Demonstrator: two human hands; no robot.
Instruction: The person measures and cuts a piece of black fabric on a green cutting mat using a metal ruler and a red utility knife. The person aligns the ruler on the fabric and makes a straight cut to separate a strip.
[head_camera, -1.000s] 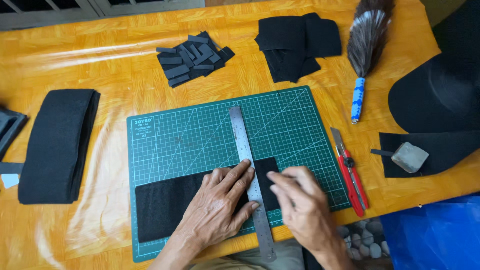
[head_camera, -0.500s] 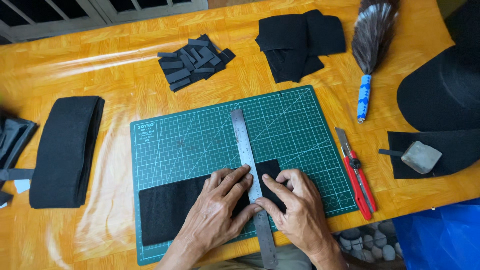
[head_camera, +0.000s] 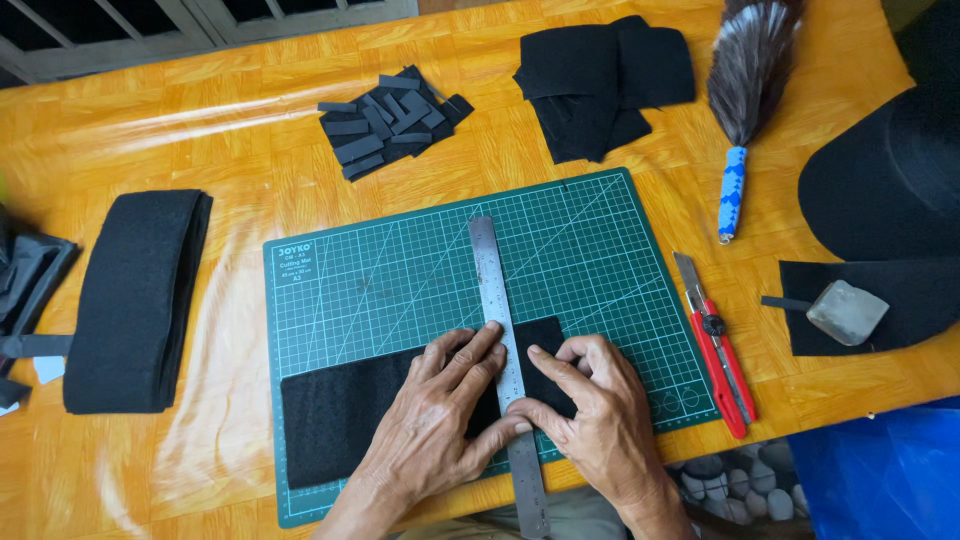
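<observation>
- one green cutting mat (head_camera: 420, 270)
- one metal ruler (head_camera: 492, 290)
- one red knife (head_camera: 718, 345)
- one feather duster (head_camera: 745, 90)
- one pile of small black strips (head_camera: 390, 120)
- two hands: left (head_camera: 435, 425), right (head_camera: 595, 410)

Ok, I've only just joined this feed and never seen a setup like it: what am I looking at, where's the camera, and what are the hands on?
There is no machine here. A person works with two bare hands, and the one picture comes from a camera worn on their head, looking down at an orange wooden table.

In the middle lies a green cutting mat with a strip of black fabric on it and a steel ruler laid across the strip. The left hand presses flat on fabric and ruler; the right hand rests against the ruler's other side. Neither grips anything.

Around them: a red utility knife, a feather duster, a pile of small black strips, folded black pieces, a thick black folded stack, and a grey block on more black fabric.
</observation>
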